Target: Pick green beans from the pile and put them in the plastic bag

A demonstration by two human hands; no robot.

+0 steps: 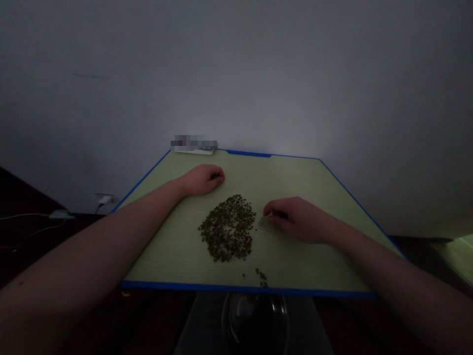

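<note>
A spread of small brown-green grains or seeds (229, 227) lies on the pale table (170, 246) between my arms. My left hand (204, 178) rests on the tabletop beyond the spread and to its left, its fingers curled in and nothing seen in them. To the right of the grains, my right hand (295, 217) pinches a small clear fork-like piece (265, 220) whose tip reaches down by the pile's edge. Its exact kind is hard to make out in the dim light. A few stray grains (261, 277) sit near the front edge.
Below the front edge, a clear glass bowl (255, 320) stands at my lap. A white flat box or device (194, 145), partly blurred, lies at the far left corner. Blue trim (244, 288) borders the table. A plain wall rises behind; a power strip (61, 215) is at left.
</note>
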